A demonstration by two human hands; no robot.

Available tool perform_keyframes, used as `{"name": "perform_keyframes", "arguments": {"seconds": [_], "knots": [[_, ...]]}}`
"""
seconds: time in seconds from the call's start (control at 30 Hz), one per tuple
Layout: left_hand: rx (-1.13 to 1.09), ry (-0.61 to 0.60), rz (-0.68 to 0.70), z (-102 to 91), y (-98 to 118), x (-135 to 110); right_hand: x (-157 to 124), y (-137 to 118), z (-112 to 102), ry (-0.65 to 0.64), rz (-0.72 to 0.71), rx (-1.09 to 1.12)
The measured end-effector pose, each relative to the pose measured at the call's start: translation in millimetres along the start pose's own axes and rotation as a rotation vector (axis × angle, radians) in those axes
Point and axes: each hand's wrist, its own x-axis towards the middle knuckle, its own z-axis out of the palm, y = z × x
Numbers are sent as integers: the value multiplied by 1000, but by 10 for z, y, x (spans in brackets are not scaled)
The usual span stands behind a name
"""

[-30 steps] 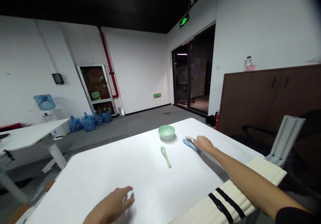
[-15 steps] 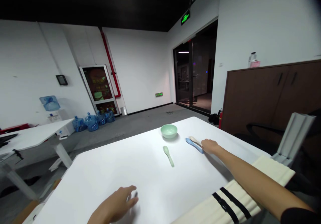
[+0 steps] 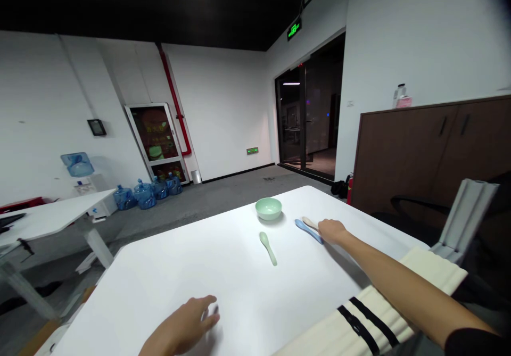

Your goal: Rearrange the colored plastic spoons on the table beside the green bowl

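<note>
On the right side of the white table, my right hand (image 3: 332, 231) is closed round the handle end of a beige spoon (image 3: 309, 222), whose bowl end points away to the left. Just in front of it lies a blue spoon (image 3: 308, 230), close beside the beige one. A light green spoon (image 3: 268, 248) rests alone near the table's middle. Behind it stands a green bowl (image 3: 269, 209), upright, with nothing visible inside. My left hand (image 3: 187, 321) hovers low over the near left part of the table, thumb and fingers apart, holding nothing.
The white table (image 3: 171, 265) has a cream padded piece with black straps (image 3: 359, 319) along its near right edge. A grey metal profile (image 3: 465, 217) rises at the right. Beyond are a brown cabinet (image 3: 419, 154), water bottles (image 3: 144, 193) and another desk (image 3: 59, 215).
My right hand has shifted very slightly left and up with the beige spoon's handle in it. The left hand, bowl and other spoons stay in place.
</note>
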Motion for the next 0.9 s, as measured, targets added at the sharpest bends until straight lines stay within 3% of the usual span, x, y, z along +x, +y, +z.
{"name": "perform_keyframes", "arguments": {"seconds": [0.13,0.5,0.8,0.9], "knots": [[-3,-2,9,5,-12,6,11,-87,-9,76,-33,66],[-6,-3,0,-4,16,-7,54,-166,142,-8,-3,229],[-7,0,11,26,-41,34,-39,-444,143,70,-150,342],[-2,-1,5,22,-38,35,-62,-461,143,34,-166,343]]}}
